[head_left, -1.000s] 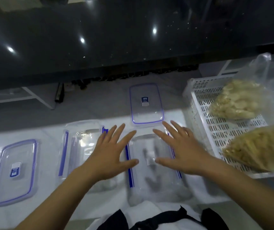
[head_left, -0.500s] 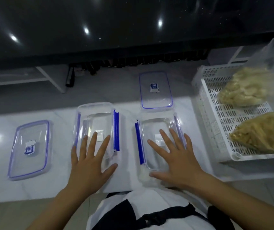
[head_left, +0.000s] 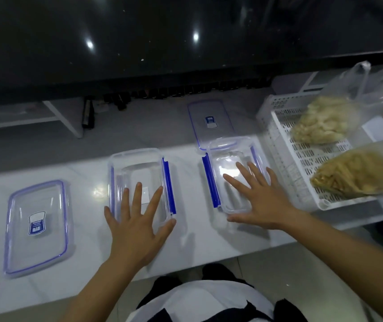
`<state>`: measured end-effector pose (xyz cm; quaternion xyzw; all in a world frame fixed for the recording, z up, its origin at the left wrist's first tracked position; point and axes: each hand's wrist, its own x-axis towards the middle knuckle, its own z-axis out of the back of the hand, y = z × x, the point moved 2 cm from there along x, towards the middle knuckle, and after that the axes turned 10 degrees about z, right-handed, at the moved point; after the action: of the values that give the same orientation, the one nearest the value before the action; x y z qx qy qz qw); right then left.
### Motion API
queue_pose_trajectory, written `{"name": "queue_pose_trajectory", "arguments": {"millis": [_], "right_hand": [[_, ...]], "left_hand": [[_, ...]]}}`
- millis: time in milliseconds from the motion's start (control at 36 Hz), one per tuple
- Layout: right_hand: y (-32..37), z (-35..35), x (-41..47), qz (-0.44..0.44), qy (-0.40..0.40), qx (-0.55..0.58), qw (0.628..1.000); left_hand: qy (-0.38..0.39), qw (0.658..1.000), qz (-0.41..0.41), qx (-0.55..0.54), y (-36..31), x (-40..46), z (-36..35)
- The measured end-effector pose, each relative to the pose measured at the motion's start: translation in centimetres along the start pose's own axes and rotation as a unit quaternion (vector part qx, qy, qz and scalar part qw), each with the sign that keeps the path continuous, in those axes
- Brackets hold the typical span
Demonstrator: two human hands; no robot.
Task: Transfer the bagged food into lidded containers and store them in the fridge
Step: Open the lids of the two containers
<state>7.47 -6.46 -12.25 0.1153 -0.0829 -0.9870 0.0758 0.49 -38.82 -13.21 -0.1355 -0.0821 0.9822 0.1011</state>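
Hands barely shifted | left hand point(head_left: 137, 226) flat, fingers spread over left container point(head_left: 139, 182) | right hand point(head_left: 261, 201) likewise over right container point(head_left: 230, 177)

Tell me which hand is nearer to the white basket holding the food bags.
Right. The right hand lies spread over the right container, just beside the white basket. The left hand is over the left container, farther away.

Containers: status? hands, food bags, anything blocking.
Left hand and right hand open, flat over the two empty containers. Lids off. Food bags sit in the white basket. Nothing blocking.
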Motion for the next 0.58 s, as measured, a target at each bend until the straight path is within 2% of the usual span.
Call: {"name": "queue_pose_trajectory", "arguments": {"millis": [194,361,444,583], "right_hand": [[2.2,1.9,-2.6,-0.076,-0.031,0.063,0.995],[4.2,5.0,-8.0,-0.200,-0.098,0.143,0.964],[4.1,6.9,-11.8,-0.254,-0.155,0.193,0.935],[2.9,8.6,-17.0,-0.286,-0.288,0.223,0.886]], "left_hand": [[-0.008,0.999,-0.035,-0.014,0.6,0.2,1.2],[0.034,0.986,-0.147,-0.072,-4.2,0.9,3.4],[0.061,0.972,-0.212,-0.078,-8.2,0.3,4.1],[0.110,0.955,-0.252,-0.112,-14.2,-1.4,5.1]]}}
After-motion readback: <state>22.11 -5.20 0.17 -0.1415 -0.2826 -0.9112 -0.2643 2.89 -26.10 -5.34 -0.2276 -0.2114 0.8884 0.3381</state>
